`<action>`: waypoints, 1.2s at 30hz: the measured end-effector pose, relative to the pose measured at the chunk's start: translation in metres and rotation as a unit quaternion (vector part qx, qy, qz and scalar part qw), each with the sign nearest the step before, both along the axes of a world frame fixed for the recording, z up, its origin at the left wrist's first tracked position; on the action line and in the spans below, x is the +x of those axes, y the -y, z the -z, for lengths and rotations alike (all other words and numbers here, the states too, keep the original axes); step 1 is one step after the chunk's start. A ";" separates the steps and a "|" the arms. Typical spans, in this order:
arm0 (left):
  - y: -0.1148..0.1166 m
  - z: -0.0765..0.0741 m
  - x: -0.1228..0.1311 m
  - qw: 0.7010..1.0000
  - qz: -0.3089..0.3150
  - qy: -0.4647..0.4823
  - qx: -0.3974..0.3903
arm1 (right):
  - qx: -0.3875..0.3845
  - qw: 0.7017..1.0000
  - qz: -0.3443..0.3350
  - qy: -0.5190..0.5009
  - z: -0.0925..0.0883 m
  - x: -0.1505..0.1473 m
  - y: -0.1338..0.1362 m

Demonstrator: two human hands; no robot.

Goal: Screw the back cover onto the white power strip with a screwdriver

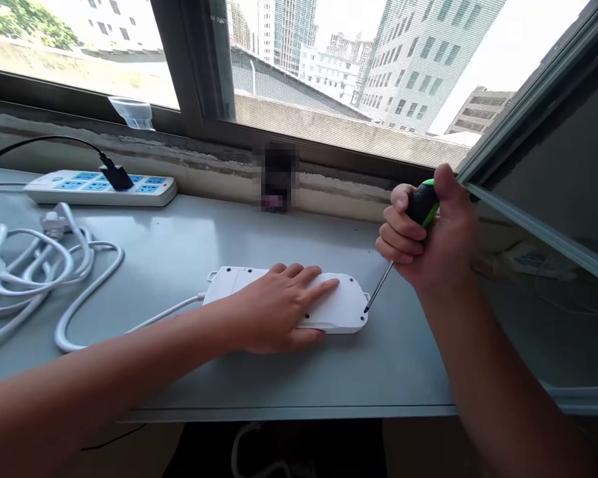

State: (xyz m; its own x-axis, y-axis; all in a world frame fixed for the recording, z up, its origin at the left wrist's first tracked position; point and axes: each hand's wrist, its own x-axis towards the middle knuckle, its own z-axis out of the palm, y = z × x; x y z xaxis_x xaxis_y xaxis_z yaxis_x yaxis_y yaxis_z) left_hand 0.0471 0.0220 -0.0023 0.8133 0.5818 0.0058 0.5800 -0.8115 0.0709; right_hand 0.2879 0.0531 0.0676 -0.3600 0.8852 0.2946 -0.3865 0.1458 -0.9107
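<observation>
A white power strip lies on the desk with its screwed underside up. Its white cord leaves the left end. My left hand lies across the middle of the strip, fingers spread over the top and thumb along the near edge, holding it against the desk. Wrapped in my right hand is a screwdriver with a black and green handle. The shaft slants down to the left, and its tip is at the strip's right end, close to a corner screw hole; whether they touch, I cannot tell.
Coiled white cord with a plug lies at the left. Behind it sits another power strip with a black plug in it. A blurred dark object stands by the window wall. An open window sash juts in at right.
</observation>
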 end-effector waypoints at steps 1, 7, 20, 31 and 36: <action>0.000 0.000 0.000 1.000 0.000 -0.001 -0.001 | -0.002 1.000 -0.018 0.002 0.000 -0.001 0.000; 0.000 -0.002 0.000 1.000 0.000 0.003 -0.003 | -0.004 0.998 -0.065 0.009 0.004 -0.005 0.001; -0.001 -0.003 0.001 1.000 -0.008 -0.016 -0.014 | 0.023 0.993 -0.115 0.025 0.007 -0.009 0.005; -0.005 0.004 -0.003 1.000 -0.002 0.011 0.001 | 0.092 0.986 -0.123 0.059 0.002 -0.003 0.017; -0.004 0.005 -0.003 1.000 0.000 0.010 0.001 | 0.061 0.993 -0.104 0.020 0.005 0.001 0.015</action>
